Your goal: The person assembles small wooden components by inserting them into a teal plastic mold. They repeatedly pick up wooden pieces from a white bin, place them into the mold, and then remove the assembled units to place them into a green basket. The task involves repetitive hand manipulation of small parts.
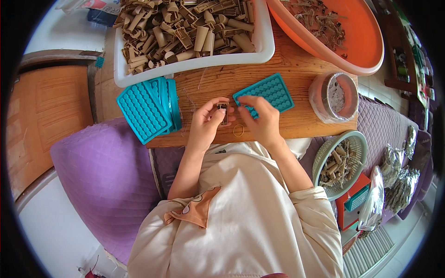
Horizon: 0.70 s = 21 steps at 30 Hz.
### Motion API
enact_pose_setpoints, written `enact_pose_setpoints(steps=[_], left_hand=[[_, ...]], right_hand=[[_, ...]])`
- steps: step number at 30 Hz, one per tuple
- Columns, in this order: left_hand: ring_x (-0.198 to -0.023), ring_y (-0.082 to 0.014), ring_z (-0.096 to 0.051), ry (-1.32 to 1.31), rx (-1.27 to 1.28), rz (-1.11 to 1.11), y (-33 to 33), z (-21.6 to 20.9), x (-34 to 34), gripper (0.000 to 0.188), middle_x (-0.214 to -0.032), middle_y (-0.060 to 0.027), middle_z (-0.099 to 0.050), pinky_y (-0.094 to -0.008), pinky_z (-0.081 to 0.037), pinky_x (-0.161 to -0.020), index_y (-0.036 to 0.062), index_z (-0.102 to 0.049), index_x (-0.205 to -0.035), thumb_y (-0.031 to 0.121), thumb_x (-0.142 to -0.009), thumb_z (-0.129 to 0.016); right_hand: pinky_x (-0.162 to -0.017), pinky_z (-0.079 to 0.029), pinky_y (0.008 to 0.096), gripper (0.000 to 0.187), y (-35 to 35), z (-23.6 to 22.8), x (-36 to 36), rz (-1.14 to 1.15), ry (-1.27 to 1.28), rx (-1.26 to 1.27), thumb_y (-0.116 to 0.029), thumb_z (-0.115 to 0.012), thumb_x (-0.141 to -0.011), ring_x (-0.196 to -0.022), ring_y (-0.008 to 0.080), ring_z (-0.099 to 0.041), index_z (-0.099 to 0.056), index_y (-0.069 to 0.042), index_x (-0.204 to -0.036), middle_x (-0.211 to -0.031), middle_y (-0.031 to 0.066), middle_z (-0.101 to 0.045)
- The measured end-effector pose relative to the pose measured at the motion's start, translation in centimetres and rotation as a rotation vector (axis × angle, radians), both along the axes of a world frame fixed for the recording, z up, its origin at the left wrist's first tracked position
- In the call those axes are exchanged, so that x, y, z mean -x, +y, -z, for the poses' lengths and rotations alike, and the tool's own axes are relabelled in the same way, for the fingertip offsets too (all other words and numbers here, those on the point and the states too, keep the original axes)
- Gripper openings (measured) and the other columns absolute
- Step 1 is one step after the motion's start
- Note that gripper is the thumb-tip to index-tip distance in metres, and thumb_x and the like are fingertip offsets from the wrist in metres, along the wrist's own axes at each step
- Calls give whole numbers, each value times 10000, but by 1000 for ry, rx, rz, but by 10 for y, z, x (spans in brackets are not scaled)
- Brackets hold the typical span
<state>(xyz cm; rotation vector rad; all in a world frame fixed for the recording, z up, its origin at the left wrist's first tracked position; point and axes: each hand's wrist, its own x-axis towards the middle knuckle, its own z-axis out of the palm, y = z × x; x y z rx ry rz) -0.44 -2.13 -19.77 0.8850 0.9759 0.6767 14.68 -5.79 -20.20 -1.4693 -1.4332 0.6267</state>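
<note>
In my left hand (207, 121) is a small brown plastic casing (223, 107), its hollow side facing up. The thumb presses on the casing near its middle, and the fingers wrap around behind it. Just to the right, my right hand (263, 119) hovers over the near-left part of a teal tray (273, 92) with rows of rounded pockets. Its thumb and index finger are drawn together; whatever small thing may be between them cannot be made out. A thin yellow ring (238, 130), like a rubber band, lies on the wooden table (208, 85) between my hands.
A white bin (194, 63) full of brown casings sits at the back left, beside an orange basin (324, 48) of small metal-looking parts. Stacked teal trays (143, 111) overhang the table's left edge. A plastic-lined tub (320, 99) and a green basket (320, 162) are at right.
</note>
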Motion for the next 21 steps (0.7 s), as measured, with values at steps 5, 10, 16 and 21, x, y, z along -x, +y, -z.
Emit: enact_pose_setpoints(steps=[5,10,16,21], left_hand=[[-740,-157,-603,47,-14,-24,2,-3,0,249,-894,-104,-575,-248,-510,-650,7,-492,-1075,66,-839,-437],[-750,-138,-600,-12,-7,-27,3,-9,1,239,-870,-100,-584,-228,-492,-646,-7,-499,-1067,63,-840,-473],[-724,-75,-552,-2,-67,88,-1,-14,0,250,-876,-46,-569,-187,-454,-640,-20,-493,-1089,34,-846,-470],[-769,-84,-547,14,-90,143,-4,-11,-6,247,-842,-43,-573,-219,-480,-689,-34,-472,-1098,17,-857,-447]], right_hand=[[-616,-454,319,212,0,19,-4,16,-344,165,-16,-631,-680,-731,252,-554,-561,-32,-880,-817,96,-588],[-592,-469,299,203,1,21,-2,39,-219,52,21,-626,-667,-698,236,-576,-566,-31,-854,-801,89,-600],[-561,-482,278,217,1,-5,11,66,-118,-341,60,-634,-626,-656,205,-596,-567,-22,-815,-748,72,-605],[-571,-478,281,218,0,5,10,12,-238,-406,30,-638,-604,-673,189,-587,-562,-19,-803,-745,53,-592]])
